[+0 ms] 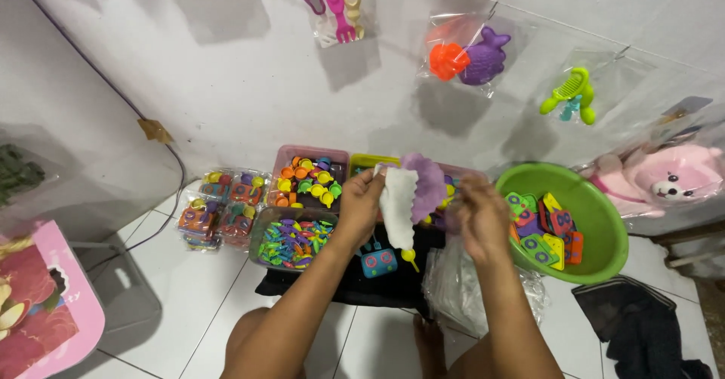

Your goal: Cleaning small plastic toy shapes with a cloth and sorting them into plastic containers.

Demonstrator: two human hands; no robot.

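Two hands work here, the left hand (361,198) and the right hand (483,214). Four clear toy bags (337,5) hang on the wall. One green basin (600,228) sits on the floor, beside one pink plush toy (668,179). Three open trays (291,239) of small coloured pieces are visible; a fourth may be hidden.

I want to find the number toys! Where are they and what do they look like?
Look right of the person's right hand for the big round green basin on the white tiled floor. Inside it lie flat foam number tiles in mixed colours. Unlike the small plastic pieces in the rectangular trays, these are square.
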